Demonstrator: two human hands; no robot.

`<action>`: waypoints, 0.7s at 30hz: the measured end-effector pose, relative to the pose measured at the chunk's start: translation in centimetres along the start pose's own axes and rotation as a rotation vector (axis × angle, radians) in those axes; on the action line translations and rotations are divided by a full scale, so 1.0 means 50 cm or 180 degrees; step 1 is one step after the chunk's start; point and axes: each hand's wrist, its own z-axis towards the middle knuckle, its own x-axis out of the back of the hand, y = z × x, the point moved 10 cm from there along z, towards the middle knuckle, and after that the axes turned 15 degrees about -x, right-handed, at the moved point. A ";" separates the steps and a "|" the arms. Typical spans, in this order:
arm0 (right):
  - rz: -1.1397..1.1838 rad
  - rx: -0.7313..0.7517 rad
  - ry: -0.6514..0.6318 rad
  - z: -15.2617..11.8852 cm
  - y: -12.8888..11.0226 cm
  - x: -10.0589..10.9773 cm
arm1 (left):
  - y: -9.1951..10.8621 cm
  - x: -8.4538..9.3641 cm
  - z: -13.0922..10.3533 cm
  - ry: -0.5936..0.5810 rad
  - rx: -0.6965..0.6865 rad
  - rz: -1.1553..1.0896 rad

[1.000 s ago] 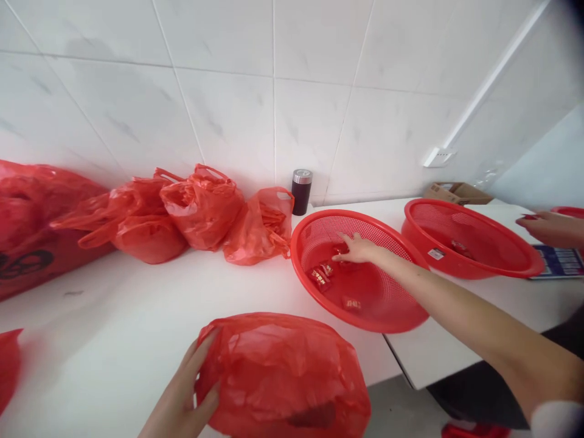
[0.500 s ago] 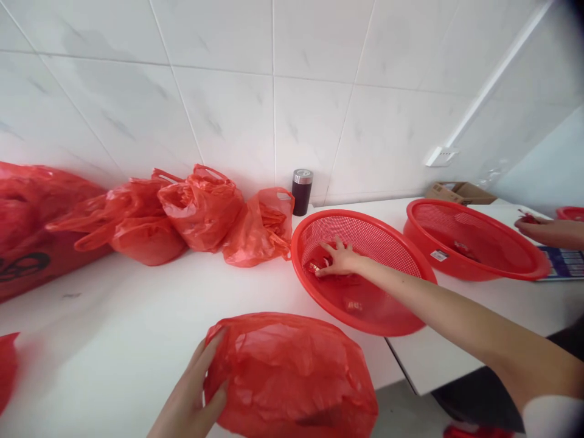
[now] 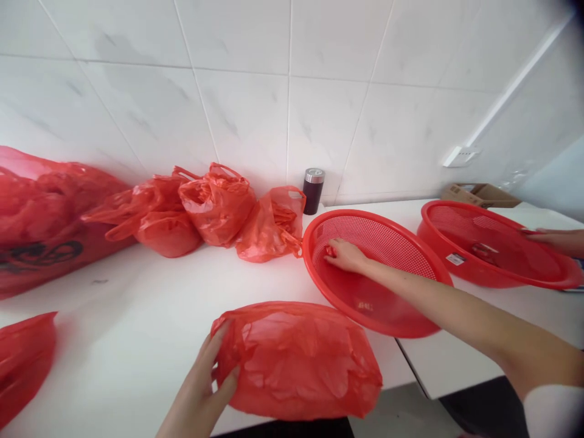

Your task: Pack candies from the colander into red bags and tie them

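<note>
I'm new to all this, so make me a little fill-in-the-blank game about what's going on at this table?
1. The person's ____ hand holds a red bag.
2. The other hand is inside a basket whose colour is ____.
3. Exactly ____ dark tumbler stands near the wall.
4. The cardboard box is ____ in colour.

Missing words: left; red; one; brown.
</note>
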 end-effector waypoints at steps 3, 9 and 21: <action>0.0307 -0.0233 0.0036 0.009 -0.008 0.058 | 0.002 0.007 -0.001 -0.0055 0.0013 0.0022; 0.2227 0.0332 -0.0348 -0.165 -0.196 0.185 | 0.021 -0.015 0.005 -0.0187 0.0026 -0.0213; 0.0924 0.1650 -0.1095 -0.369 -0.352 0.029 | 0.069 -0.029 0.030 -0.0397 -0.0333 0.0345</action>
